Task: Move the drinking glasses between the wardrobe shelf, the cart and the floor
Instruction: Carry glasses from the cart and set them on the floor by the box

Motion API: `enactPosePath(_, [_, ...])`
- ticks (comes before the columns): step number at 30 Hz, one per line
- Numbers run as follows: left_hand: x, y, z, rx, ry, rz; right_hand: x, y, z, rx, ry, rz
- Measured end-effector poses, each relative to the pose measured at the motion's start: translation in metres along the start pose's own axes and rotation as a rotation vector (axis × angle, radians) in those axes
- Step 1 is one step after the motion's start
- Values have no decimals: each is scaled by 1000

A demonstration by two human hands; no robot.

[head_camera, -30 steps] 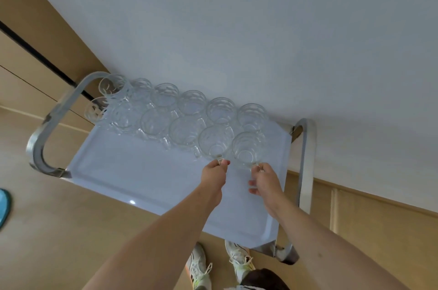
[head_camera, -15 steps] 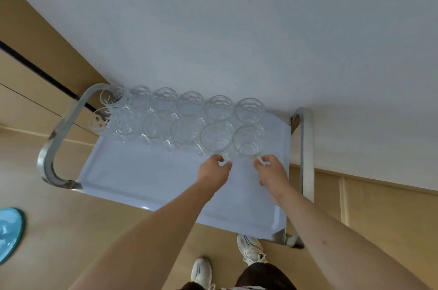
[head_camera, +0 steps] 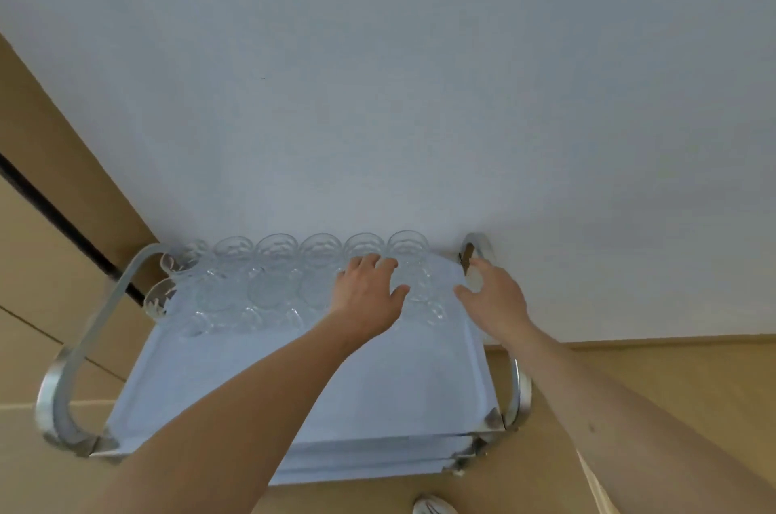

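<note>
Where the cart (head_camera: 420, 396) stands against the white wall (head_camera: 378, 72) in the lower middle of the frame, its top tray holds the drinking glasses (head_camera: 277, 249) in two rows along the far edge, close-packed and upright.

Left hand (head_camera: 367, 289): above the right end of the rows, fingers spread over the glasses; grip open, and contact with a glass cannot be told.

Right hand (head_camera: 491, 295): just right of the glasses, near the metal handle (head_camera: 476, 247) at the tray's far right corner; grip open, fingers loosely spread, holding nothing.

Wooden floor (head_camera: 672, 387): lower right. White shoe (head_camera: 432, 507): bottom edge.
</note>
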State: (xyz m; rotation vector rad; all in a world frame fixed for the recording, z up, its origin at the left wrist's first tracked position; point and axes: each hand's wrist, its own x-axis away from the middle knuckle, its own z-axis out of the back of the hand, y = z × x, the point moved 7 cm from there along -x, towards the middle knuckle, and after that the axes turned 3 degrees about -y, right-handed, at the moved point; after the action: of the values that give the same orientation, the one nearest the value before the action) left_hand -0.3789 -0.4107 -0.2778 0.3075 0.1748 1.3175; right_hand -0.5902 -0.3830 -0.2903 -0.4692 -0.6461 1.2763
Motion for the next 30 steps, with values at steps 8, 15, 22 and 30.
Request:
enactPosePath(8, [29,117,10,-62,18,-423,111,59,52,218,190,-170])
enactPosePath(15, [77,244,-10,-81,-15,-722,201,126,110,224,348,-352])
enactPosePath(22, [137,375,-52,-114,-74,-953,295,209,171,214,488,-508])
enactPosePath(30, [226,549,-119,-84,-193,-1132,420,340,247,139,604,-719])
